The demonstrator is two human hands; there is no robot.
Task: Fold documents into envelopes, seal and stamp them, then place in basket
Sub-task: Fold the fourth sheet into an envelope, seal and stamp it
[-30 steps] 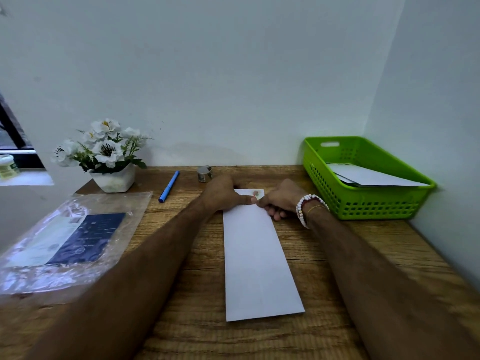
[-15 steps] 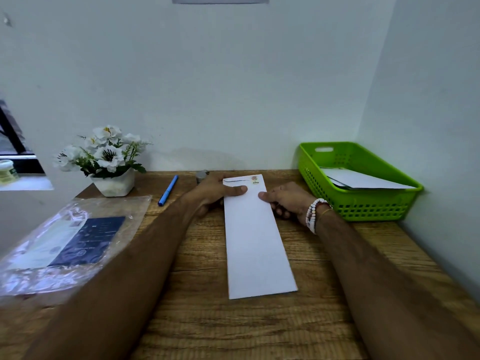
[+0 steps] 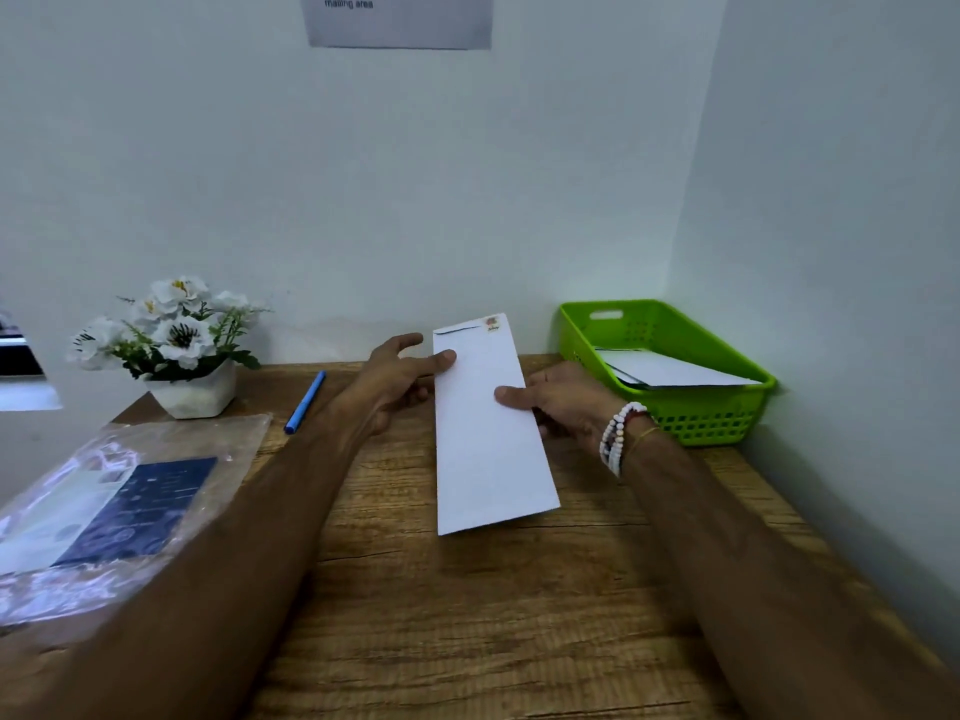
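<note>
I see the stamped envelope (image 3: 488, 433) now lifted from the table (image 3: 467, 615), fingers (image 3: 445, 359) of left hand (image 3: 400, 379) and right hand (image 3: 563, 405) pinching its sides, likely bound for the basket (image 3: 717, 420) at right.

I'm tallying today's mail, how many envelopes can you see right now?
3: one envelope held between left hand and right hand; two overlapping envelopes in the green basket, more possibly hidden beneath.
</note>
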